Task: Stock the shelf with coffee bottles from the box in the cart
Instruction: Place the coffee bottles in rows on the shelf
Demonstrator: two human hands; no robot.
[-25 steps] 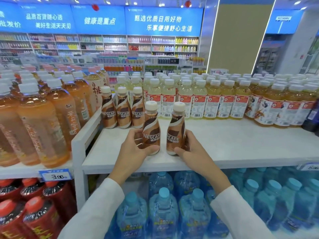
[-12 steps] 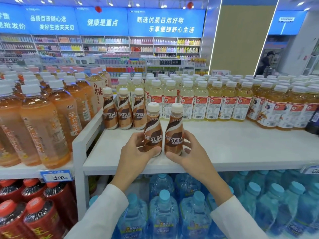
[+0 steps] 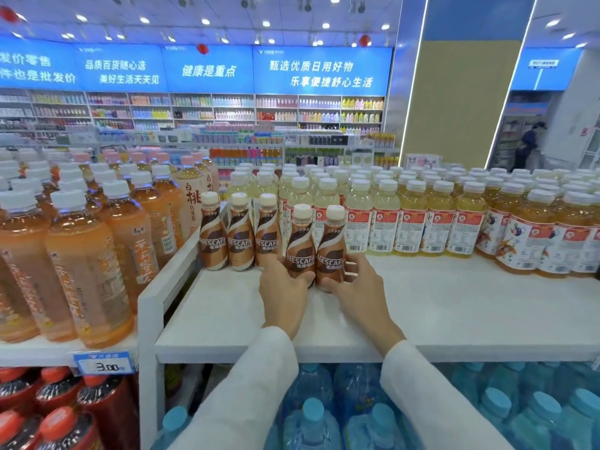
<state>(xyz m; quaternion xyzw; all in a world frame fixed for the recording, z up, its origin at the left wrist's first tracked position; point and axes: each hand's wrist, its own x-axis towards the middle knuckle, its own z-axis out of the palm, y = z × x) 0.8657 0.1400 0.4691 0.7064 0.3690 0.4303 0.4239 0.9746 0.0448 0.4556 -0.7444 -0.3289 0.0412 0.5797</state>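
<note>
Two brown coffee bottles with cream caps stand side by side on the white shelf (image 3: 438,306). My left hand (image 3: 283,289) grips the left coffee bottle (image 3: 300,245) low on its body. My right hand (image 3: 360,287) grips the right coffee bottle (image 3: 331,246) the same way. Both bottles sit just right of a row of three coffee bottles (image 3: 240,237) at the shelf's back left. The box and the cart are out of view.
Yellow drink bottles (image 3: 415,222) fill the back of the shelf to the right. Orange tea bottles (image 3: 81,248) crowd the neighbouring shelf on the left, behind a white divider (image 3: 168,274). Blue water bottles (image 3: 324,417) and red bottles (image 3: 48,410) stand below.
Both hands have pushed the two bottles further back on the shelf and together, closer to the row of three. The camera has tilted up.
</note>
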